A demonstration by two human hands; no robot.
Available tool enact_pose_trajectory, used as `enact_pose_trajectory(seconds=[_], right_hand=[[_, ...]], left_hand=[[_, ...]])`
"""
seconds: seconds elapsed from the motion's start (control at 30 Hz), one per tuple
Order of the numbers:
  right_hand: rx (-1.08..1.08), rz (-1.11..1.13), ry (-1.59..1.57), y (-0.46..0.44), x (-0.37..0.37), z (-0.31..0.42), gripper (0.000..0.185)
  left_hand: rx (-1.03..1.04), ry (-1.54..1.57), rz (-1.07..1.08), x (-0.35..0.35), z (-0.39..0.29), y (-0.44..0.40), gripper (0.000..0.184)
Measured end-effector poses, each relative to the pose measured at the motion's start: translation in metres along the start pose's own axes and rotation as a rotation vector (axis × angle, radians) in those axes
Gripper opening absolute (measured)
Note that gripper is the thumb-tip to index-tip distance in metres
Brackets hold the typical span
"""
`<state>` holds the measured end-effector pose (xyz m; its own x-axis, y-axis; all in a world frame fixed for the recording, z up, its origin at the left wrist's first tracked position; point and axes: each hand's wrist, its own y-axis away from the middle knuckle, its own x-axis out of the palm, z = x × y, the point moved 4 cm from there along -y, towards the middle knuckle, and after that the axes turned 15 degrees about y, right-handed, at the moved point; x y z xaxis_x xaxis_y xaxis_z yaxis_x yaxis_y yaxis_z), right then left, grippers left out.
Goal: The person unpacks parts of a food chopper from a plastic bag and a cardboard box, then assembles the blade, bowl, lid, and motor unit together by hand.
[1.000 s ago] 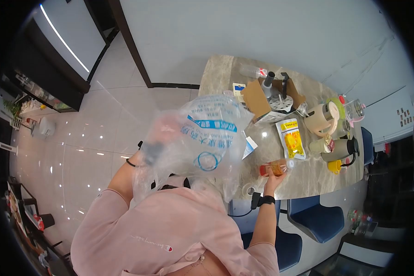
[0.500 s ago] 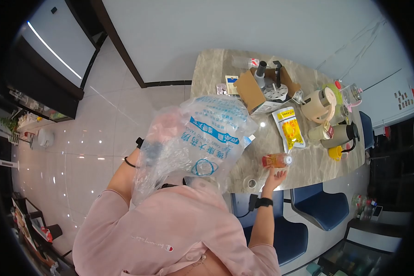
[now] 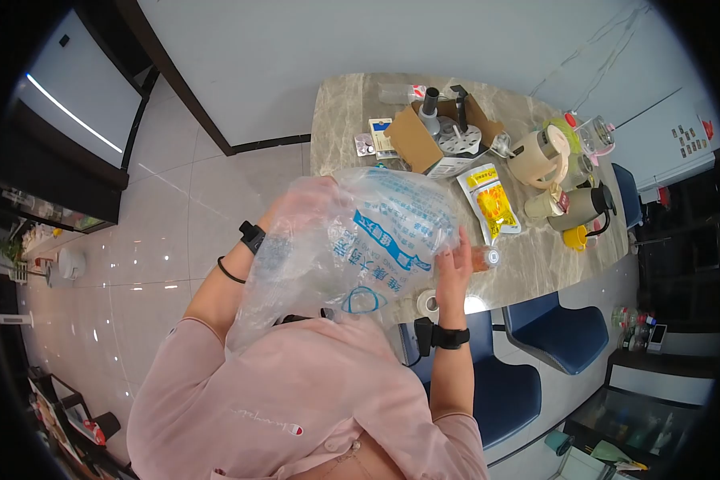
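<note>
A clear plastic bag [image 3: 328,244] with blue print spreads in front of my chest, puffed out. My left hand [image 3: 306,198] shows blurred through its film at the bag's upper left; the bag hangs from it, though the fingers are not distinct. At the bag's right edge is my right hand [image 3: 454,272], fingers stretched upward and apart, touching or very near the film. A bottle of reddish drink [image 3: 483,258] lies on its side just behind my right hand, partly hidden by it. A roll of tape [image 3: 427,302] sits below, close to my right wrist.
The marble-patterned table [image 3: 536,260] holds a yellow pouch [image 3: 490,204], an open cardboard box [image 3: 414,144] with appliance parts, a cream kettle [image 3: 536,156], a grey thermal jug [image 3: 576,206] and a yellow cup [image 3: 574,238]. Blue chairs [image 3: 556,344] stand along its near edge.
My right hand has left the bottle and moved up and left to the bag's edge. My left hand and the bag have shifted slightly. The view has turned a little.
</note>
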<state>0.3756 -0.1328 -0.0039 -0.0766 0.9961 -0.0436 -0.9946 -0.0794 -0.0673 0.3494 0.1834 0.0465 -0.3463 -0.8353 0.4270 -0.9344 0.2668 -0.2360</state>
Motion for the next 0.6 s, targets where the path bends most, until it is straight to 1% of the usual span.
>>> enact_pose_trajectory(seconds=[0.03,0.07,0.13,0.17,0.23,0.27,0.3,0.33,0.37,0.4,0.43,0.47,0.5,0.53,0.6], right_hand=[[0.056,0.086,0.007,-0.003,-0.001,-0.002,0.03],[0.059,0.092,0.008,-0.005,-0.008,-0.009,0.03],[0.178,-0.059,0.118,-0.008,-0.029,-0.03,0.022],[0.178,-0.052,0.117,-0.008,-0.034,-0.033,0.022],[0.214,-0.15,-0.201,-0.009,-0.042,-0.029,0.02],[0.22,-0.219,-0.224,-0.012,-0.052,-0.045,0.021],[0.219,-0.218,-0.225,-0.011,-0.048,-0.034,0.021],[0.278,-0.211,-0.363,-0.01,-0.042,-0.018,0.021],[0.335,-0.203,-0.501,-0.008,-0.036,-0.009,0.021],[0.33,-0.204,-0.503,-0.009,-0.035,-0.012,0.021],[0.332,-0.16,-0.558,-0.01,-0.031,-0.019,0.023],[0.335,-0.116,-0.615,-0.01,-0.028,-0.025,0.026],[0.33,-0.123,-0.62,-0.01,-0.027,-0.028,0.026],[0.332,-0.1,-0.638,-0.011,-0.023,-0.03,0.025],[0.331,-0.09,-0.655,-0.009,-0.019,-0.025,0.024]], left_hand=[[-0.044,0.047,0.007,-0.005,0.007,-0.002,0.03],[-0.043,0.048,0.0,-0.013,0.009,-0.003,0.03],[-0.076,-0.084,0.028,-0.02,0.008,-0.003,0.034],[-0.073,-0.086,0.022,-0.021,0.004,0.001,0.034],[-0.105,0.427,-0.355,-0.031,-0.003,0.007,0.034],[-0.103,0.426,-0.358,-0.034,-0.004,0.009,0.034],[-0.035,0.655,-0.461,-0.044,-0.002,0.011,0.041],[0.036,0.885,-0.559,-0.053,0.003,0.015,0.049],[0.036,0.884,-0.557,-0.062,0.018,0.024,0.049],[-0.126,0.96,-0.517,-0.066,0.046,0.037,0.055],[-0.291,1.029,-0.472,-0.061,0.064,0.049,0.06],[-0.362,1.1,-0.422,-0.044,0.072,0.061,0.066],[-0.437,1.172,-0.37,-0.028,0.079,0.071,0.072],[-0.448,1.169,-0.365,-0.012,0.071,0.07,0.072],[-0.439,1.189,-0.018,0.022,0.047,0.065,0.073]])
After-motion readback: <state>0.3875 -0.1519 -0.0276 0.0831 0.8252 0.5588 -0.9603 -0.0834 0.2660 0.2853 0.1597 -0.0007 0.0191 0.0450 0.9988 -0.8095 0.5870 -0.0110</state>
